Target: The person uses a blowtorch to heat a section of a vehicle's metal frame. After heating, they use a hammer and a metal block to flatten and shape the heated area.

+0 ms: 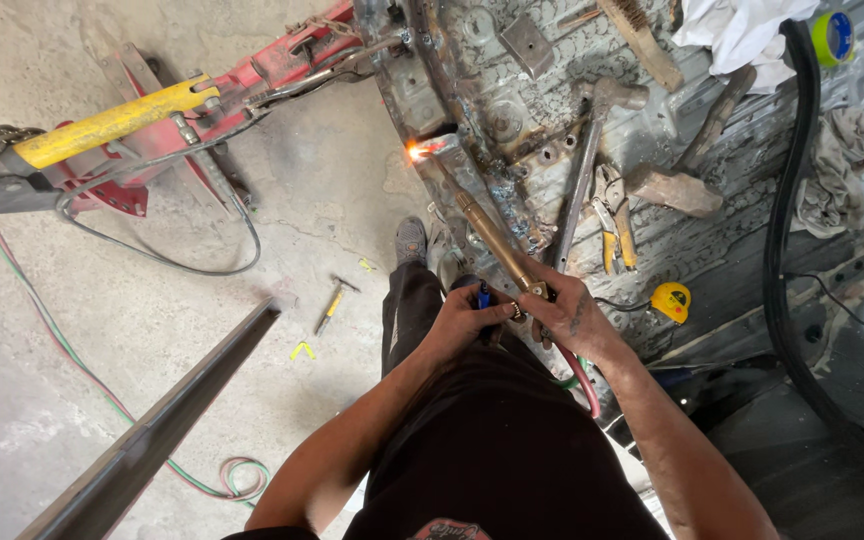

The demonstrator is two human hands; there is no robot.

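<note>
A yellow tape measure, pliers and a hammer lie on the scorched metal panel.

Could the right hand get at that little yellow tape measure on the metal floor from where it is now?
Probably yes: the tape measure lies just beside the right hand with bare metal between. But that hand grips the torch, so it would have to let go.
</note>
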